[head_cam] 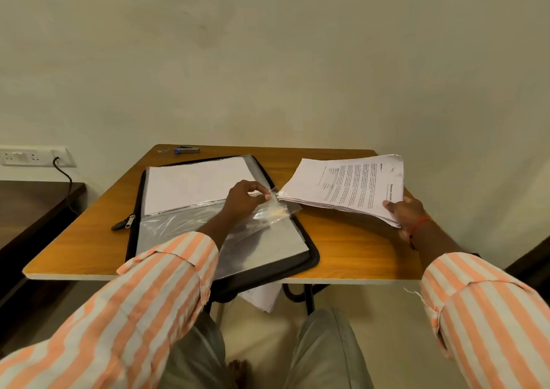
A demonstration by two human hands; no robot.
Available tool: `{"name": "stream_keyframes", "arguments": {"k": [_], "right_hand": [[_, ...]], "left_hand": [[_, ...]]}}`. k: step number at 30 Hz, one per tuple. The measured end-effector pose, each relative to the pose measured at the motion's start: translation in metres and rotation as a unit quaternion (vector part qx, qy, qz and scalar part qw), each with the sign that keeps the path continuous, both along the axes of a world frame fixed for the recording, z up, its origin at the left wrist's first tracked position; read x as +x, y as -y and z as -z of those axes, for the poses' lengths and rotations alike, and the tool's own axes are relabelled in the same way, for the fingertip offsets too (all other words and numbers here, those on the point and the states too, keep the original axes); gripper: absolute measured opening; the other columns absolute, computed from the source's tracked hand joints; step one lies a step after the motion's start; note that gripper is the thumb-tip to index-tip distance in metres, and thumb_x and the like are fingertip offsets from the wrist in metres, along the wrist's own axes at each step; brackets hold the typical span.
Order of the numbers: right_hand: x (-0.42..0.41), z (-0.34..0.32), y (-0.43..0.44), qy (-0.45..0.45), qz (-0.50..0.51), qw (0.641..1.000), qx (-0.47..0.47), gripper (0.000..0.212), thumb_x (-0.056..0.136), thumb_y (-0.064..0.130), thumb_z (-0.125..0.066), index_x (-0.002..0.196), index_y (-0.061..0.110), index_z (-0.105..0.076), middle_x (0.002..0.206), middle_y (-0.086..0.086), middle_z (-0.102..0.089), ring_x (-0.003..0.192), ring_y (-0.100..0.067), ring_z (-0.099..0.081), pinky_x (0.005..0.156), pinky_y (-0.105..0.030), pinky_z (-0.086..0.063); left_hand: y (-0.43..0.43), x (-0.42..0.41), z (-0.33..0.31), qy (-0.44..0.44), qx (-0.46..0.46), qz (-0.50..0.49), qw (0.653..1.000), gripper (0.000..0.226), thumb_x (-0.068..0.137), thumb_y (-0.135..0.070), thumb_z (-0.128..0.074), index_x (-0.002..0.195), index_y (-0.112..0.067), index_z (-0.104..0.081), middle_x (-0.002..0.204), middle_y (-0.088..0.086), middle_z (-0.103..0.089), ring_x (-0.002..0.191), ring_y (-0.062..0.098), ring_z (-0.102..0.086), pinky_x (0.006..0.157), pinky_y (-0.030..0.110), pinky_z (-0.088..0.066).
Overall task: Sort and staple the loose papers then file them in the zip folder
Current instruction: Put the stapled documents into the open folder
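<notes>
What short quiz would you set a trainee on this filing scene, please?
1. True or false: the zip folder lies zipped shut on the table.
2. The right hand grips: A) a pen; B) the stack of papers; C) nothing.
3. Where does the stapler lie?
Key: 1. False: it lies open, and the left hand pinches a clear sleeve inside it. 2. B. 3. At the table's far left corner, apart from the folder.
</notes>
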State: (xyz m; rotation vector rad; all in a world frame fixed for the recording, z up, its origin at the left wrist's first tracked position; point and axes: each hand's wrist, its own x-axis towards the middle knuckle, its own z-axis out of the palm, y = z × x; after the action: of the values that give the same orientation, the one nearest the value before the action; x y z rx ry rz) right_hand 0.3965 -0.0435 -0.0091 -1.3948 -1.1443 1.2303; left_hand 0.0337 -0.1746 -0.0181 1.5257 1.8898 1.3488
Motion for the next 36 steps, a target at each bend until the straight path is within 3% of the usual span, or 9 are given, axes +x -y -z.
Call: {"name": "stream_keyframes", "arguments": {"k": [9, 19, 25, 32, 36], "right_hand": [[0.020, -0.003, 0.003, -0.008, -0.013, 1.000, 0.005, 0.044, 0.096, -0.008, -0.055, 0.140, -0.003, -0.051, 0.140, -0.020, -0.057, 0.105, -0.029, -0.060, 0.091, -0.037, -0.047], [0.039, 0.009, 0.006, 0.057, -0.067, 0.996, -0.022, 0.045, 0.092, 0.000, -0.066, 0.136, 0.002, -0.057, 0.134, -0.015, -0.063, 0.113, -0.034, -0.064, 0.103, -0.053, -0.049], [0.038, 0.004, 0.012, 0.031, -0.055, 0.998, -0.007, 0.047, 0.094, -0.003, -0.062, 0.140, 0.003, -0.053, 0.133, -0.016, -0.062, 0.106, -0.032, -0.064, 0.095, -0.045, -0.053], [0.041, 0.005, 0.014, 0.081, -0.035, 0.996, 0.030, 0.043, 0.093, 0.001, -0.065, 0.135, -0.001, -0.057, 0.131, -0.018, -0.063, 0.100, -0.030, -0.062, 0.087, -0.040, -0.052], [0.043, 0.007, 0.014, 0.054, -0.053, 0.997, 0.025, 0.043, 0.093, 0.000, -0.065, 0.135, 0.000, -0.056, 0.131, -0.019, -0.063, 0.103, -0.033, -0.063, 0.092, -0.045, -0.053]], "left_hand": [[0.004, 0.010, -0.003, -0.016, -0.017, -0.004, 1.000, 0.006, 0.085, -0.032, -0.080, 0.085, -0.027, -0.077, 0.106, -0.005, -0.069, 0.107, 0.015, -0.058, 0.098, 0.041, -0.045], [0.008, 0.020, -0.005, -0.033, -0.027, -0.007, 0.999, 0.005, 0.086, -0.027, -0.080, 0.086, -0.024, -0.076, 0.116, 0.002, -0.067, 0.111, 0.018, -0.055, 0.095, 0.031, -0.036], [0.009, 0.025, -0.006, -0.023, -0.033, -0.011, 0.999, 0.006, 0.088, -0.027, -0.078, 0.091, -0.022, -0.076, 0.123, 0.003, -0.066, 0.118, 0.019, -0.054, 0.094, 0.031, -0.034], [0.009, 0.024, -0.004, -0.048, -0.044, 0.004, 0.998, 0.003, 0.089, -0.027, -0.077, 0.088, -0.027, -0.074, 0.126, 0.005, -0.066, 0.122, 0.023, -0.054, 0.097, 0.031, -0.034], [0.008, 0.024, -0.003, -0.042, -0.040, 0.002, 0.998, 0.005, 0.090, -0.025, -0.076, 0.093, -0.021, -0.077, 0.125, 0.006, -0.067, 0.121, 0.023, -0.055, 0.097, 0.032, -0.036]]}}
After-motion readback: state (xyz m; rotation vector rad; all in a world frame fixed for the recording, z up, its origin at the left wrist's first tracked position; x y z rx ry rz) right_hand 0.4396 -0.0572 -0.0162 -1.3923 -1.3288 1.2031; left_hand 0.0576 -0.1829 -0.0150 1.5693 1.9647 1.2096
